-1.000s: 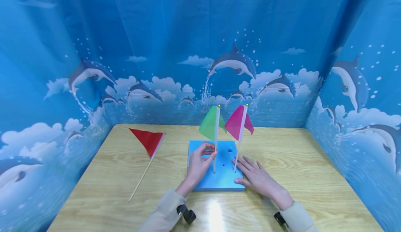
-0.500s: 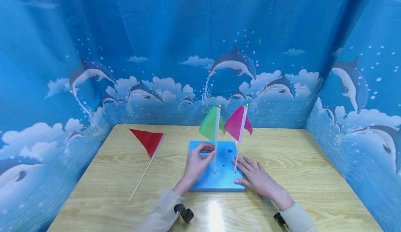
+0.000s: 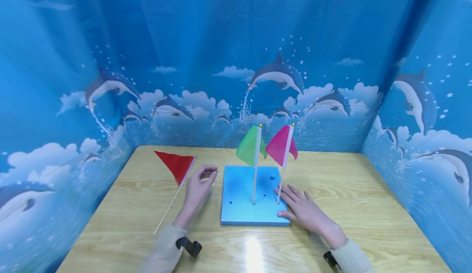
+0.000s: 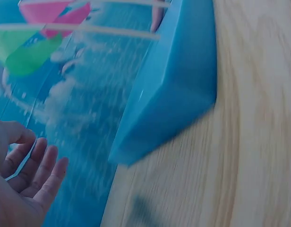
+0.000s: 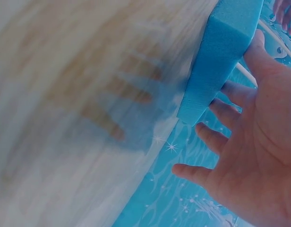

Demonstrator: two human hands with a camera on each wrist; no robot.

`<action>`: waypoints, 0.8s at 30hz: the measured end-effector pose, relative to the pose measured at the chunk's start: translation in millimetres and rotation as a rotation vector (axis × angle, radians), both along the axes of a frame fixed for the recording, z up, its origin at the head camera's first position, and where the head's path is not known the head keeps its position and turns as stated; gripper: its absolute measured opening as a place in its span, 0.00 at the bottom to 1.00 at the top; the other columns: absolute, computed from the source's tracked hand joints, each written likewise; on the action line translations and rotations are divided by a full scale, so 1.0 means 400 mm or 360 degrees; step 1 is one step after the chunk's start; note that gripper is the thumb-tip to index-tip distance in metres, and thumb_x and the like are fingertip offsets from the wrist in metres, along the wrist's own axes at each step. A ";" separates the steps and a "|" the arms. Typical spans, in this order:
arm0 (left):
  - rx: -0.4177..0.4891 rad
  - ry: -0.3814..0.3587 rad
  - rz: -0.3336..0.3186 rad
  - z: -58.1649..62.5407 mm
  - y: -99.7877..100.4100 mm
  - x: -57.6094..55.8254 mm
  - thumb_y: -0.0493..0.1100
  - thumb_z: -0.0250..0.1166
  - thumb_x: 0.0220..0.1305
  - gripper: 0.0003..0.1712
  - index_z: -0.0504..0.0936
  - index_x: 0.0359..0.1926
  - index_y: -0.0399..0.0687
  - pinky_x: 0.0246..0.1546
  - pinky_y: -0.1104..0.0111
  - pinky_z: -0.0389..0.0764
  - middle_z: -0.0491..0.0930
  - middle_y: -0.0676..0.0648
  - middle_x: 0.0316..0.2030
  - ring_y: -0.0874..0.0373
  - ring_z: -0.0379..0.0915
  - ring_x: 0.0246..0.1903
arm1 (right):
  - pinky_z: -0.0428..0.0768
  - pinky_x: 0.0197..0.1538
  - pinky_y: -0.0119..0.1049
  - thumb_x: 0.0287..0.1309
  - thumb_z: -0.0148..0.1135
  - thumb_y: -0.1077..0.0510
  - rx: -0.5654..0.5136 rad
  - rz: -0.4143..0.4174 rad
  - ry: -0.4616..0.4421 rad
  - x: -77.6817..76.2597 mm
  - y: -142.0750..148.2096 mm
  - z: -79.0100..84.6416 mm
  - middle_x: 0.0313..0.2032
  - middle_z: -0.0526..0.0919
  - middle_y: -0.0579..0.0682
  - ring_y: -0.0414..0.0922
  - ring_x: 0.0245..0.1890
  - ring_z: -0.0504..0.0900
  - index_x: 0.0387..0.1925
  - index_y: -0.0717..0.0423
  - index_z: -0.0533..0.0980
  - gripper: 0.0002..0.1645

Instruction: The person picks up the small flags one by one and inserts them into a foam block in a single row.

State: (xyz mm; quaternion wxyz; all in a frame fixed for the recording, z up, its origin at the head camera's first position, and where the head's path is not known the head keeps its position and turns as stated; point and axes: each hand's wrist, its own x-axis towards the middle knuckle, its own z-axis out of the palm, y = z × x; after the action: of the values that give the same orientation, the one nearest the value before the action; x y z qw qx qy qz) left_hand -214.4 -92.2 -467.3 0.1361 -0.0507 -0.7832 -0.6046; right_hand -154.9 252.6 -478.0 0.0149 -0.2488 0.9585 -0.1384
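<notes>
My left hand (image 3: 198, 186) hovers between the blue foam block and the red flag, holding nothing, thumb and fingers loosely bent. The red triangular flag (image 3: 179, 167) lies on the table just left of it, its thin stick angled toward the front. On the blue foam block (image 3: 239, 213), a green flag (image 3: 248, 147) and a pink flag (image 3: 278, 146) stand upright with their sticks in holes. My right hand (image 3: 307, 213) rests on the block's right edge with fingers spread; in the right wrist view its thumb and fingertips (image 5: 212, 137) lie along the block's side.
More holes, one of them larger (image 3: 272, 178), show in the block's top. The wooden table (image 3: 354, 191) is bordered at the back and sides by a blue curtain (image 3: 206, 27) printed with dolphins.
My left hand has let go of the green flag's stick and moved left, off the block toward the red flag. The green flag stays standing, and my right hand has not moved.
</notes>
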 end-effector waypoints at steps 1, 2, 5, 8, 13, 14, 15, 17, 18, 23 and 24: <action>0.0007 0.0000 0.0014 0.000 -0.016 -0.001 0.36 0.67 0.68 0.09 0.85 0.48 0.40 0.40 0.74 0.85 0.86 0.41 0.45 0.48 0.84 0.46 | 0.56 0.68 0.76 0.71 0.56 0.37 -0.0003 0.0001 0.0000 0.000 0.000 0.000 0.75 0.62 0.58 0.63 0.75 0.57 0.77 0.52 0.59 0.42; 0.0011 -0.0008 0.0029 0.001 -0.032 -0.002 0.36 0.67 0.68 0.10 0.85 0.48 0.39 0.40 0.76 0.84 0.86 0.40 0.46 0.47 0.84 0.46 | 0.56 0.68 0.76 0.71 0.56 0.38 -0.0006 0.0000 0.0002 0.000 0.001 0.000 0.75 0.62 0.57 0.63 0.75 0.57 0.77 0.52 0.59 0.42; -0.0012 -0.0053 0.0087 0.006 -0.078 -0.001 0.36 0.66 0.69 0.11 0.84 0.50 0.38 0.38 0.79 0.83 0.85 0.38 0.47 0.45 0.84 0.46 | 0.56 0.68 0.76 0.71 0.56 0.37 -0.0007 -0.0001 0.0006 0.000 0.001 -0.002 0.75 0.61 0.57 0.63 0.75 0.57 0.77 0.52 0.59 0.42; -0.0095 -0.0143 0.0172 0.009 -0.118 0.004 0.38 0.65 0.71 0.12 0.83 0.53 0.39 0.37 0.82 0.80 0.85 0.38 0.47 0.46 0.84 0.46 | 0.56 0.68 0.76 0.71 0.55 0.37 -0.0003 0.0001 0.0003 0.000 0.002 -0.004 0.76 0.61 0.57 0.63 0.75 0.57 0.77 0.52 0.59 0.43; -0.0241 -0.0229 0.0278 0.007 -0.176 0.011 0.39 0.63 0.72 0.13 0.82 0.54 0.39 0.36 0.83 0.77 0.85 0.37 0.47 0.46 0.84 0.46 | 0.56 0.68 0.76 0.71 0.55 0.37 0.0006 0.0005 0.0013 -0.001 0.002 -0.007 0.76 0.61 0.57 0.63 0.75 0.57 0.77 0.52 0.59 0.43; -0.0273 -0.0225 0.0295 0.005 -0.186 0.012 0.39 0.63 0.72 0.12 0.83 0.53 0.39 0.36 0.82 0.77 0.85 0.37 0.47 0.46 0.84 0.46 | 0.57 0.68 0.76 0.71 0.55 0.37 0.0008 0.0005 0.0016 -0.001 0.002 -0.008 0.76 0.61 0.57 0.63 0.75 0.57 0.77 0.52 0.59 0.43; -0.0303 -0.0220 0.0311 0.003 -0.195 0.013 0.38 0.63 0.72 0.12 0.83 0.52 0.39 0.38 0.81 0.78 0.85 0.38 0.47 0.46 0.84 0.45 | 0.57 0.68 0.76 0.71 0.55 0.37 0.0007 0.0005 0.0016 -0.001 0.002 -0.008 0.76 0.61 0.57 0.63 0.75 0.57 0.77 0.52 0.59 0.43; -0.0364 -0.0213 0.0343 -0.004 -0.211 0.013 0.38 0.63 0.71 0.11 0.84 0.51 0.40 0.41 0.76 0.79 0.86 0.39 0.47 0.46 0.84 0.45 | 0.57 0.68 0.76 0.71 0.55 0.37 0.0006 0.0002 0.0017 -0.001 0.001 -0.008 0.76 0.61 0.57 0.63 0.75 0.57 0.77 0.52 0.59 0.43; -0.0395 -0.0214 0.0354 -0.007 -0.218 0.013 0.38 0.63 0.71 0.11 0.84 0.50 0.40 0.43 0.74 0.80 0.86 0.39 0.47 0.46 0.84 0.46 | 0.56 0.68 0.76 0.71 0.55 0.36 0.0007 0.0000 0.0016 -0.001 0.001 -0.008 0.76 0.61 0.57 0.63 0.75 0.57 0.77 0.52 0.59 0.43; -0.0478 -0.0292 0.0367 -0.018 -0.245 0.021 0.39 0.63 0.70 0.12 0.85 0.50 0.39 0.49 0.58 0.84 0.87 0.39 0.46 0.45 0.85 0.47 | 0.56 0.68 0.76 0.71 0.54 0.36 0.0006 -0.0007 0.0003 -0.002 0.001 -0.007 0.76 0.61 0.57 0.63 0.75 0.57 0.77 0.52 0.59 0.43; -0.0491 -0.0313 0.0361 -0.020 -0.249 0.023 0.39 0.63 0.70 0.12 0.84 0.50 0.38 0.49 0.56 0.84 0.87 0.38 0.47 0.45 0.84 0.47 | 0.56 0.68 0.76 0.71 0.54 0.36 0.0007 -0.0006 0.0000 -0.002 0.001 -0.007 0.76 0.61 0.57 0.63 0.75 0.57 0.77 0.52 0.59 0.43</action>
State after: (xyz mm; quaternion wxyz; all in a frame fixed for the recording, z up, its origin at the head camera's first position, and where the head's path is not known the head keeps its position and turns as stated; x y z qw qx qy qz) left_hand -205.0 -191.9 -475.1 0.1170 0.0767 -0.8766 -0.4605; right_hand -155.9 253.0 -480.7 0.0151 -0.2468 0.9593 -0.1363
